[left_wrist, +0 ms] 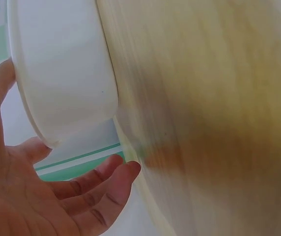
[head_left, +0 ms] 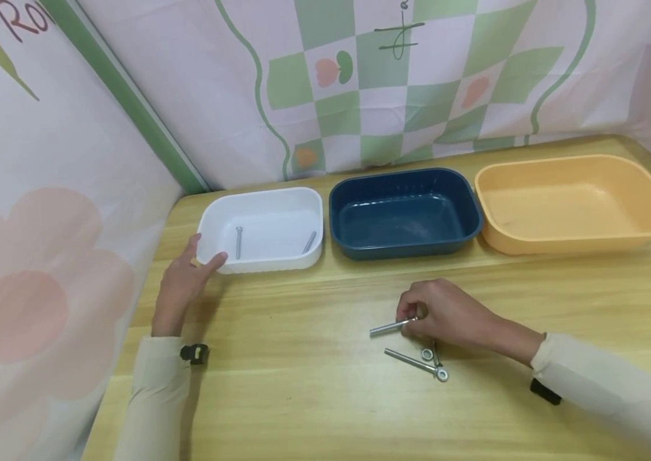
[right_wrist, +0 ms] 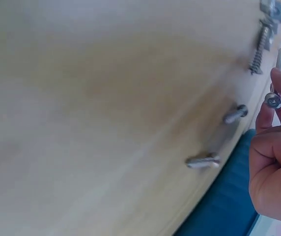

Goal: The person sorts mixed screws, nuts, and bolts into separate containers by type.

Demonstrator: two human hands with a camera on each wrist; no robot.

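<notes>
While three trays stand in a row on the table, one white tray, one dark blue tray and one yellow tray, the fastenings divide as follows. Two bolts lie inside the white tray; one held bolt is in the right hand. Near that hand, the table bears one long bolt, two ring-shaped pieces and one slim piece, partly hidden. The right wrist view shows two loose bolts apart from a cluster; the full total cannot be told. The right hand, fingers bent, pinches its bolt above the table. The left hand is spread, thumb and forefinger touching the white tray's near left corner, other fingers loosely curved.
</notes>
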